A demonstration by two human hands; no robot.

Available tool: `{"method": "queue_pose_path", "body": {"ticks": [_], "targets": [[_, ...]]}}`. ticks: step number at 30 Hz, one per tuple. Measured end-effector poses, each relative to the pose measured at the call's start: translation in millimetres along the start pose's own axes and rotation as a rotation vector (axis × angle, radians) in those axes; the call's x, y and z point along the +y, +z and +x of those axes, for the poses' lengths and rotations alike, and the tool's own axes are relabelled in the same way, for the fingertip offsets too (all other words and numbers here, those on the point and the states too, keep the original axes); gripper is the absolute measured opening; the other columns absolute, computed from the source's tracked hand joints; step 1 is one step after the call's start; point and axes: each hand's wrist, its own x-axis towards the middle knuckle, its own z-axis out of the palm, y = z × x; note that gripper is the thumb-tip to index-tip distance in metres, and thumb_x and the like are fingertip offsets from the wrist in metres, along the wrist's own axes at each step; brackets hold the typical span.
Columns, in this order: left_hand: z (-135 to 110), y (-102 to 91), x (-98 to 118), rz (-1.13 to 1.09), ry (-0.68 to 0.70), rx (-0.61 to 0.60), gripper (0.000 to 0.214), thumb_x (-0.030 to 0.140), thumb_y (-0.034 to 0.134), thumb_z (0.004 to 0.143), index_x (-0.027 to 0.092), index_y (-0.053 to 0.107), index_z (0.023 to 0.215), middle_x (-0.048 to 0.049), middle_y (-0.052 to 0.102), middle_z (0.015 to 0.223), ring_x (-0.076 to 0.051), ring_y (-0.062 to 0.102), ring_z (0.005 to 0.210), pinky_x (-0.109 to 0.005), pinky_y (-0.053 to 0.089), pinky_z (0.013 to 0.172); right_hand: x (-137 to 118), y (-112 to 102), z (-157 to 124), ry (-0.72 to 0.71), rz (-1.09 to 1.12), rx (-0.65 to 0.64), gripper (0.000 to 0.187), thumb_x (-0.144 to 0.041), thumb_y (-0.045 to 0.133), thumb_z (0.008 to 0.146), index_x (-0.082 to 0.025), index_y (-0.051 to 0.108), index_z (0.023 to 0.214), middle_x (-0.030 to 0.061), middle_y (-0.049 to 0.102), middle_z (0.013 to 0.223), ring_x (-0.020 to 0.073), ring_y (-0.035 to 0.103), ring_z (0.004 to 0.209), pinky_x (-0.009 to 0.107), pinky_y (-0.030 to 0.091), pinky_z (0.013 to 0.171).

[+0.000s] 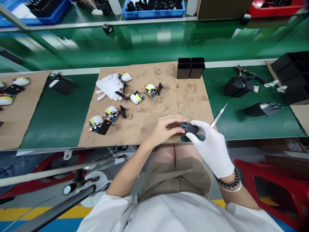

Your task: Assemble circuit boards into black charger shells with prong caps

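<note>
Between my two hands, near the cardboard's front edge, is a small black plastic housing (pixel 189 128) with small openings in its end. My bare left hand (pixel 169 127) pinches it from the left with thumb and fingers. My right hand (pixel 209 138), in a white glove, grips its other side. Just right of the glove lies a thin silver blade (pixel 219 114). Several circuit boards with white and yellow parts, such as this circuit board (pixel 151 91), are spread over the left half of the cardboard (pixel 145 119). A white glove (pixel 109 87) lies among them.
Two open black cases (pixel 190 68) stand at the cardboard's back edge. To the right are more black cases (pixel 238 86), pliers (pixel 251 74) and a black adapter (pixel 263 109). A blue tray (pixel 154 13) sits beyond the green conveyor belt (pixel 145 45). A red chair (pixel 270 180) stands lower right.
</note>
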Motion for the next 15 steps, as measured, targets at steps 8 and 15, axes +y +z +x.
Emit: {"method": "queue_pose_path", "body": {"ticks": [8,15], "targets": [[2.3,-2.0,-0.6,0.06,0.105,-0.004,0.023,0.032,0.079,0.082,0.023,0.079,0.103,-0.007,0.08,0.107,-0.02,0.074,0.104,-0.031,0.057,0.097,-3.0,6.0,-5.5,-0.072,-0.189,0.062,0.031,-0.031,0.066,0.09,-0.02,0.066,0.119,0.0094,0.078,0.106,0.0277,0.078,0.086,0.037,0.064,0.071],[6.8,-5.2,-1.4,-0.031,0.072,-0.051,0.029,0.042,0.083,0.076,0.021,0.08,0.096,-0.01,0.08,0.105,-0.021,0.075,0.098,-0.033,0.059,0.091,-2.1,-0.6,-1.3,0.016,0.024,-0.055,0.031,-0.029,0.068,0.089,-0.021,0.064,0.119,0.0081,0.076,0.113,0.024,0.077,0.093,0.036,0.065,0.084]]}}
